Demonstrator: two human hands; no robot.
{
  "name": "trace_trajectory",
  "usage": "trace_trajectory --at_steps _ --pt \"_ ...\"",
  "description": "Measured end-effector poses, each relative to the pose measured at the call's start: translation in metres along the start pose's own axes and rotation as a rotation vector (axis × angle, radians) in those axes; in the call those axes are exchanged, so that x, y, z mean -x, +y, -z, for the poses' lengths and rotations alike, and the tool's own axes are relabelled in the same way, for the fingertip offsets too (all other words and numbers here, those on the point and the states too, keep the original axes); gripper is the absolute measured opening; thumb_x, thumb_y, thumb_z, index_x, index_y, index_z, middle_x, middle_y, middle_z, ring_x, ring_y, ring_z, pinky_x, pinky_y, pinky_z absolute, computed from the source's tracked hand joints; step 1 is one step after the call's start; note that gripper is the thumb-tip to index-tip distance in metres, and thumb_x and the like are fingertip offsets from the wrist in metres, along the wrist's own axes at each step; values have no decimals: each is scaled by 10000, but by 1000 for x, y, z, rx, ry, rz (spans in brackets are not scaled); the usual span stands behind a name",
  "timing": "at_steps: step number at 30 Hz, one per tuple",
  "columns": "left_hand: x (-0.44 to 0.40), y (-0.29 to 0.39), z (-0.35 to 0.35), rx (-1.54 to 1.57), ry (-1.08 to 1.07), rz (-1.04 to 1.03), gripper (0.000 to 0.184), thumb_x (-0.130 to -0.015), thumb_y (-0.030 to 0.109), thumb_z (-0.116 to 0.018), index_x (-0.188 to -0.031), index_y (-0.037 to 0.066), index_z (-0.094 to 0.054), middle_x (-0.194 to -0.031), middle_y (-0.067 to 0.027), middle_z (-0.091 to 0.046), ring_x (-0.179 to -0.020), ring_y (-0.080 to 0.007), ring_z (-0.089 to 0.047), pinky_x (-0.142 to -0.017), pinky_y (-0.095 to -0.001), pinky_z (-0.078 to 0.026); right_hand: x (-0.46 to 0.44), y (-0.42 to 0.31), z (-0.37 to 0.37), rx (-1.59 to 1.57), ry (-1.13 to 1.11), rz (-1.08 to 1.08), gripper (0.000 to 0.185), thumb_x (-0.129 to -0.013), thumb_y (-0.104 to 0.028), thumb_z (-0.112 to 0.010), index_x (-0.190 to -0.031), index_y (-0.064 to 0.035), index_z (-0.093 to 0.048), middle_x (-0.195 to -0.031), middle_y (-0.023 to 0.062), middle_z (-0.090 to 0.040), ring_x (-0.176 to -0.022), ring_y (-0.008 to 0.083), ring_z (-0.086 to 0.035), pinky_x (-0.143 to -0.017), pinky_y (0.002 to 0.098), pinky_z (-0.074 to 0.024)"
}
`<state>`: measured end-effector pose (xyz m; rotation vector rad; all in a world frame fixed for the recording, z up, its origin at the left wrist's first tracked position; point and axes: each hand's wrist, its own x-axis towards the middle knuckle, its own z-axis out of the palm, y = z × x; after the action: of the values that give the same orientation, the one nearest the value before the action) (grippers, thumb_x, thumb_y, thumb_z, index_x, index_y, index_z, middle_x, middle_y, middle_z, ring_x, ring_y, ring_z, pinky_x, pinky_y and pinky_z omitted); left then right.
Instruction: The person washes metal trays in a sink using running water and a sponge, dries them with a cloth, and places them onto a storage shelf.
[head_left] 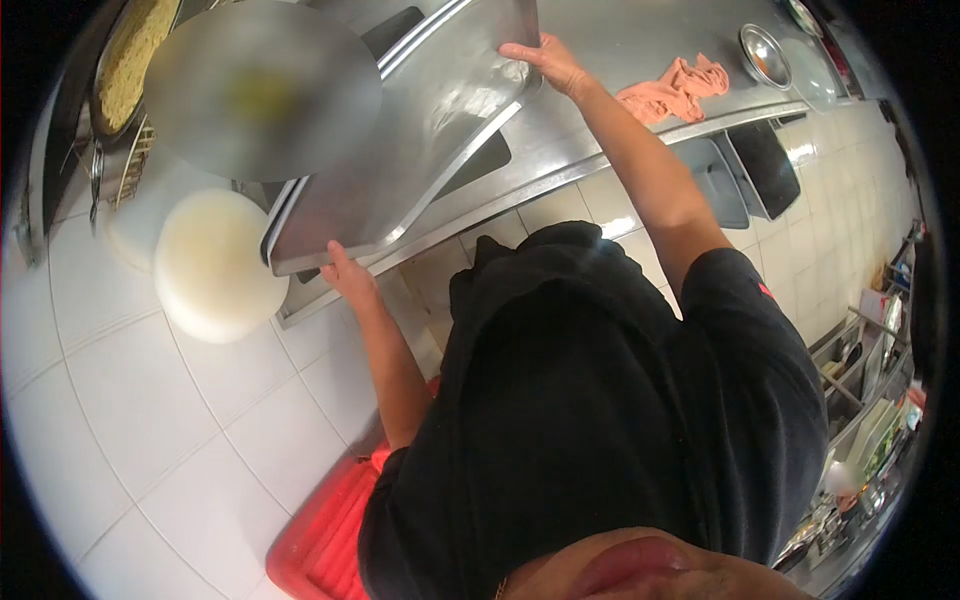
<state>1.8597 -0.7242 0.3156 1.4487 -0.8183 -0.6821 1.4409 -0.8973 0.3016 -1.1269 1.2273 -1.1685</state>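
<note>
A large shallow metal tray (425,140) with raised rims is held tilted above the steel counter. My left hand (350,275) grips its near left corner, with the thumb over the rim. At the far right end, my right hand (550,65) holds the edge, thumb on top and the other fingers mostly hidden behind. Shiny reflections show on the tray's inner surface. A dark flat piece (482,165) partly shows below the tray. Farther right, a crumpled orange cloth (678,90) lies on the counter.
A steel bowl (765,56) stands near the cloth. At upper left is a long pan of yellowish food (135,65). Blurred round shapes hide part of the left side. A red crate (325,530) sits on the tiled floor (150,420); a loaded shelf (860,390) stands at right.
</note>
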Motion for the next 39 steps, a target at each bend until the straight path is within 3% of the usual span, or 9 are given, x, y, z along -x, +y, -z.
trace_trajectory --at_steps 4,7,10,14,17,28,31,35,39 --pt "-23 -26 21 -455 4 -211 406 -960 302 -532 -1139 -62 -546 -1138 -188 -560 -1023 -260 -514 -912 -390 -389 38 -41 -2 -15 41 -50 644 -791 -463 -726 -1196 19 -588 -1136 123 -639 -1030 230 -602 -900 349 -466" --pt "-29 19 -5 -232 52 145 527 -951 332 -502 -1340 -18 -441 -1392 -173 -429 -1270 -357 -390 -1086 -448 -260 55 -42 13 -154 109 -40 552 -821 -430 -714 -1170 -11 -625 -1083 102 -665 -992 205 -629 -864 325 -492" --pt "-28 63 -50 -4 -87 5 593 -953 388 -483 -1300 -91 -444 -1360 -213 -438 -1225 -347 -433 -1069 -493 -315 113 -63 50 -137 76 -4 559 -849 -459 -673 -1189 -19 -617 -1094 122 -661 -1012 226 -628 -872 339 -497" --pt "-35 70 -124 26 -455 -83 567 -982 363 -442 -1232 -146 -469 -1262 -251 -501 -1109 -328 -524 -980 -456 -431 223 -67 106 419 359 -109 637 -889 -520 -584 -1229 18 -564 -1211 194 -589 -1159 278 -534 -997 372 -409" --pt "26 95 -217 23 -624 26 529 -991 328 -438 -1245 -136 -465 -1266 -238 -511 -1098 -325 -542 -951 -441 -462 298 -42 143 -113 467 -100 460 -925 -361 -601 -1182 20 -592 -1137 128 -635 -1023 211 -596 -916 341 -459" --pt "231 33 -459 -299 -1566 68 468 -957 212 -525 -1353 -24 -444 -1332 -147 -504 -1190 -252 -499 -1023 -366 -371 565 48 215 -619 1341 -115 389 -958 -265 -523 -1173 54 -581 -1073 143 -650 -944 218 -633 -835 355 -511" --pt "290 19 -481 -154 -1844 -345 425 -952 167 -528 -1330 -16 -466 -1302 -128 -527 -1154 -224 -518 -988 -332 -396 622 76 221 -719 1466 -80 398 -959 -245 -511 -1186 80 -549 -1067 169 -644 -948 240 -641 -820 378 -533" --pt "333 11 -490 -399 -1830 147 356 -965 187 -515 -1271 5 -512 -1141 -113 -613 -965 -176 -601 -820 -290 -487 674 103 216 -869 1711 -22 393 -947 -181 -510 -1177 137 -515 -1033 192 -645 -908 263 -657 -814 384 -547" --pt "328 -31 -499 -437 -1840 211 417 -976 253 -524 -1319 22 -468 -1117 -97 -626 -929 -184 -613 -773 -300 -501 694 115 220 -976 1858 112 370 -882 -80 -527 -1165 156 -502 -1049 210 -627 -927 294 -646 -819 392 -549"
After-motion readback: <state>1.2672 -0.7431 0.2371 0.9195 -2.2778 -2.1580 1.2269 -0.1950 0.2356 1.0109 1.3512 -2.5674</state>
